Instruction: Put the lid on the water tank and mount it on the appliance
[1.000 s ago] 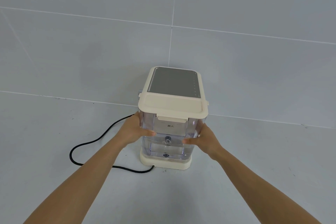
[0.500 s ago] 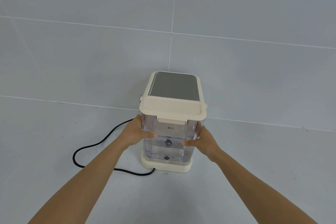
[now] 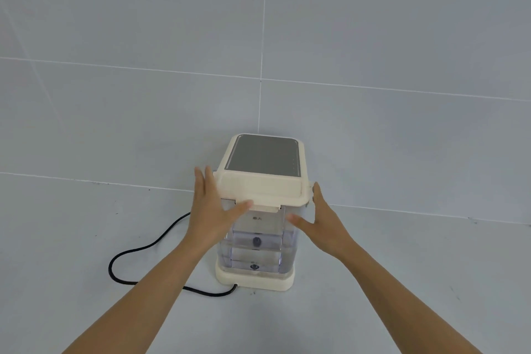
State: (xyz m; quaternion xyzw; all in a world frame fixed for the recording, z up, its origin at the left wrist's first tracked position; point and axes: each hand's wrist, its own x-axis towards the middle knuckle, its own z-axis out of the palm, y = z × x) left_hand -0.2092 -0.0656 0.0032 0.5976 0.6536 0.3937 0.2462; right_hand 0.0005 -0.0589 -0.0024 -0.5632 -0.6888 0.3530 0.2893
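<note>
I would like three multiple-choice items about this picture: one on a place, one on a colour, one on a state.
1. Where does the power cord lie?
A. left of the appliance
B. on top of it
C. right of it

2. What colour is the tank lid?
A. blue
B. cream
C. black

3. How are the hands?
A. fists
B. open, fingers spread
C. holding the cord

Answers:
1 A: it loops on the floor on the left.
2 B: it matches the cream base.
3 B: left hand and right hand flank the water tank, gripping nothing.

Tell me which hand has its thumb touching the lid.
The left hand: its thumb lies against the lid front edge. The right hand has its thumb lower, before the clear tank.
</note>
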